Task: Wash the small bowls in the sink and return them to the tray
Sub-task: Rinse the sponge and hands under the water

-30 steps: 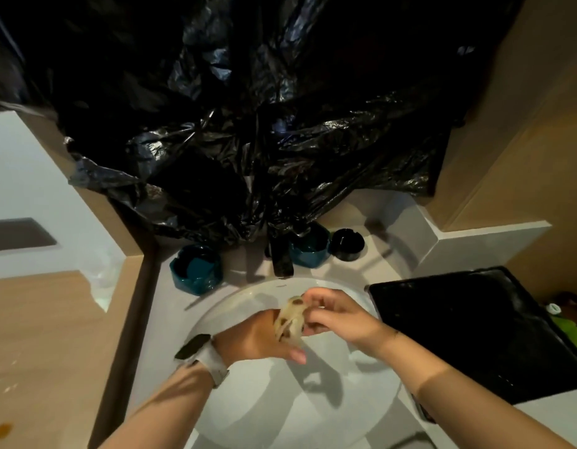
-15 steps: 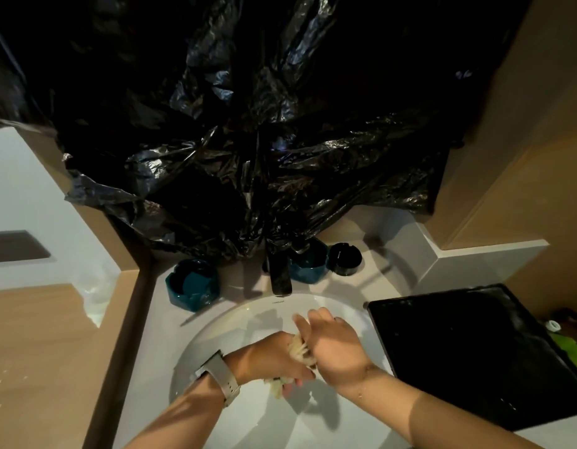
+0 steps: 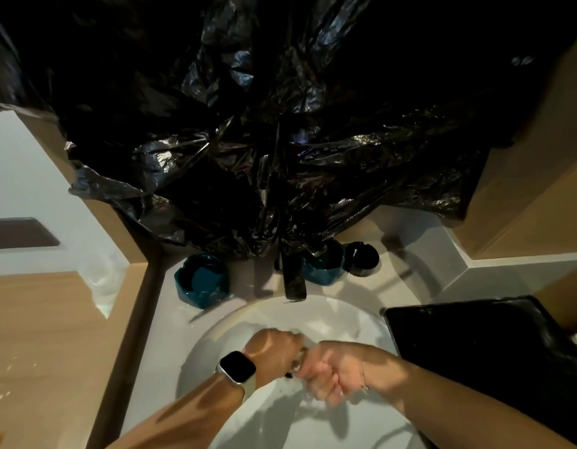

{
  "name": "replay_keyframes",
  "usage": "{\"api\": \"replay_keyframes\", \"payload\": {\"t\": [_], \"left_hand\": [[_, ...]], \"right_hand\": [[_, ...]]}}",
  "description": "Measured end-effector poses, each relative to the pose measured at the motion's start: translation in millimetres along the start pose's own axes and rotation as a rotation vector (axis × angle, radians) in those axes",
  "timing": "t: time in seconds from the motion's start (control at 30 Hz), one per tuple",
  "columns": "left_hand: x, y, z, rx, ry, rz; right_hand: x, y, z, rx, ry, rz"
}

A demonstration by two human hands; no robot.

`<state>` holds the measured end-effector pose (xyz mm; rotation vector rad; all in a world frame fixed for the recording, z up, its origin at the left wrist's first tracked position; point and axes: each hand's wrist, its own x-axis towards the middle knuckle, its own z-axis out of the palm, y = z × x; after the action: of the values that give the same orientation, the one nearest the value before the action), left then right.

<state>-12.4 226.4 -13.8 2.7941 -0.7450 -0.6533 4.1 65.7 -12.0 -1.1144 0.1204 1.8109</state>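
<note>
While both hands meet over the white sink (image 3: 345,319), the left hand (image 3: 277,353) and right hand (image 3: 332,372) curl around something small and blurred between them. At twelve o'clock stands the black faucet (image 3: 293,280); teal bowls (image 3: 201,280) flank it, a black bowl (image 3: 361,258) beside. At three o'clock lies the black tray (image 3: 491,358).

Bowls (image 3: 202,280) behind sink (image 3: 339,314); tray (image 3: 481,351) right of sink.
</note>
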Motion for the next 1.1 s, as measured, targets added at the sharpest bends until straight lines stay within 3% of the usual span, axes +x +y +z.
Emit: {"api": "replay_keyframes", "payload": {"t": [0.03,0.1,0.17,0.23,0.33,0.37,0.43,0.5,0.57,0.73,0.87,1.0,1.1], "left_hand": [[1.4,-1.0,1.6,-0.11,-0.057,-0.004],[0.5,-1.6,1.8,-0.283,-0.153,-0.027],[-2.1,-1.3,-2.5,-0.391,-0.279,-0.089],[-4.6,1.0,-11.2,-0.606,-0.423,-0.182],[-14.0,11.3,-27.9,-0.824,-0.566,-0.244],[-17.0,16.5,-31.6,-0.907,-0.591,-0.253],[-23.5,24.6,-35.4,-1.036,-0.626,-0.264],[-25.3,29.9,-30.9,-0.976,-0.578,-0.259],[-24.3,33.0,-21.0,-0.691,-0.426,-0.257],[-21.0,31.4,-11.1,-0.041,-0.041,-0.169],[-15.1,26.6,-12.3,0.296,-0.006,-0.057],[-13.6,14.6,-5.5,0.239,0.04,-0.007],[-13.2,4.0,-0.3,0.194,0.095,0.028]], "right_hand": [[-0.2,3.0,0.4,0.004,0.049,-0.004],[-6.9,8.2,10.3,-0.231,0.388,-0.061],[-7.3,17.7,17.4,-0.641,0.843,-0.163],[-4.5,27.6,25.1,-1.201,1.246,-0.305],[1.6,36.5,39.0,-1.725,1.458,-0.439],[1.9,35.0,42.3,-1.775,1.453,-0.467],[0.0,31.2,47.1,-1.743,1.429,-0.334],[-7.3,24.7,54.4,-1.749,1.375,-0.241],[-16.1,20.6,55.8,-1.653,1.196,-0.243],[-15.6,4.5,52.6,-1.392,1.062,-0.133],[-13.1,-0.3,41.6,-0.978,0.859,-0.177],[-14.9,-1.0,36.1,-0.379,0.557,-0.067],[1.1,-6.2,25.0,-0.037,0.194,0.09]]}}
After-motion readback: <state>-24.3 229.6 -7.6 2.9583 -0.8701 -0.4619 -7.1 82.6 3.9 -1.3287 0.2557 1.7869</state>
